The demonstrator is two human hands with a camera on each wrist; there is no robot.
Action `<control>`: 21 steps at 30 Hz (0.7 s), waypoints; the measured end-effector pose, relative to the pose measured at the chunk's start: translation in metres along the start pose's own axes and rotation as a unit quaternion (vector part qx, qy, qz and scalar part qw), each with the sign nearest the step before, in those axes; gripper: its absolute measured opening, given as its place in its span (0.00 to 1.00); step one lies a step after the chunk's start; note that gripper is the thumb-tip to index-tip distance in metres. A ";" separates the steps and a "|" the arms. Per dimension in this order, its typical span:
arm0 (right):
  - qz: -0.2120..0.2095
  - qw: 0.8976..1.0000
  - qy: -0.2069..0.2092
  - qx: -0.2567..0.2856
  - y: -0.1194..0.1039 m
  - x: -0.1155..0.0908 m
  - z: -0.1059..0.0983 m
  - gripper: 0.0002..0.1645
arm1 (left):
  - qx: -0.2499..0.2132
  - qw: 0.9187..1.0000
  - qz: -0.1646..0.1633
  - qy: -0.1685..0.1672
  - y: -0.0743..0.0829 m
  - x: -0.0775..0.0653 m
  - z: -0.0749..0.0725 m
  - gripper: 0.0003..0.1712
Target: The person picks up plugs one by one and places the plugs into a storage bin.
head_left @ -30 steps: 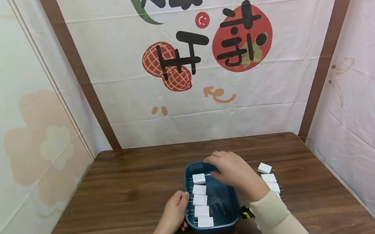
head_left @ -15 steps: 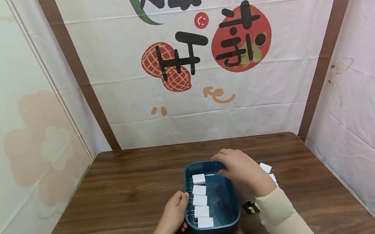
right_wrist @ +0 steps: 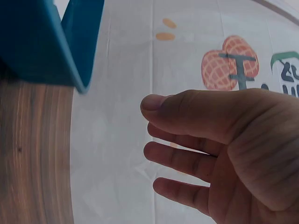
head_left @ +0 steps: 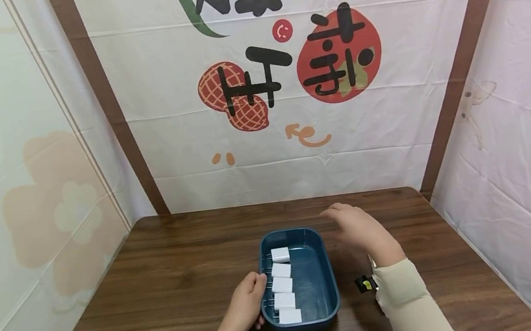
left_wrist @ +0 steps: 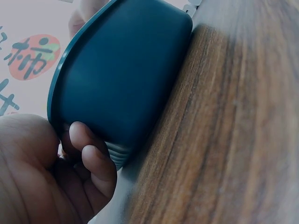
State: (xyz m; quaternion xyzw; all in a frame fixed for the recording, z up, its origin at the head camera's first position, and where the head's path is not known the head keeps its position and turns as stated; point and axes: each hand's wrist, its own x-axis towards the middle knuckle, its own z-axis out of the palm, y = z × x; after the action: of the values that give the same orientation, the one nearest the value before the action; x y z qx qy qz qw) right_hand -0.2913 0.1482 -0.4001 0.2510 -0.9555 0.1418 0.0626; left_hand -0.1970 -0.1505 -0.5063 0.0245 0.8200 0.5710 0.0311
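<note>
- Blue bin has the left grip curled on its left rim, pinching it
- right grip is just loosely spread in the air near the bin's far right corner
- inside: five white plugs in a rough column along the left side, prongs facing that wall
- bin's sitting on the wood bench

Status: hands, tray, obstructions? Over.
Left hand gripping dark-blue rectangular plastic tray by left rim. Right hand empty, off tray. Five white boxy plugs along tray's left side. Cream right sleeve hides some brown wooden table.
</note>
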 end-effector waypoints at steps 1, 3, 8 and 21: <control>0.004 1.000 -0.001 0.001 0.003 0.000 -0.001 0.32 | 0.000 1.000 -0.001 0.000 0.000 0.000 0.000 0.23; 0.010 1.000 -0.002 0.003 0.010 -0.001 -0.002 0.32 | 0.000 1.000 -0.001 0.000 0.000 0.000 0.000 0.23; 0.023 1.000 -0.001 -0.002 0.027 -0.004 -0.004 0.32 | 0.001 1.000 -0.001 -0.002 0.000 0.000 0.000 0.23; 0.054 0.998 -0.021 0.016 0.056 -0.006 0.002 0.30 | 0.001 1.000 -0.002 0.000 0.000 0.000 0.000 0.23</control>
State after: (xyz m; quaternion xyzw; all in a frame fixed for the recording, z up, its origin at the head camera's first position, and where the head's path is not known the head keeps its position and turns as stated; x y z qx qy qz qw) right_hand -0.3135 0.1971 -0.4164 0.2032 -0.9663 0.1549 0.0305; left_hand -0.1966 -0.1508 -0.5061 0.0229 0.8203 0.5705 0.0327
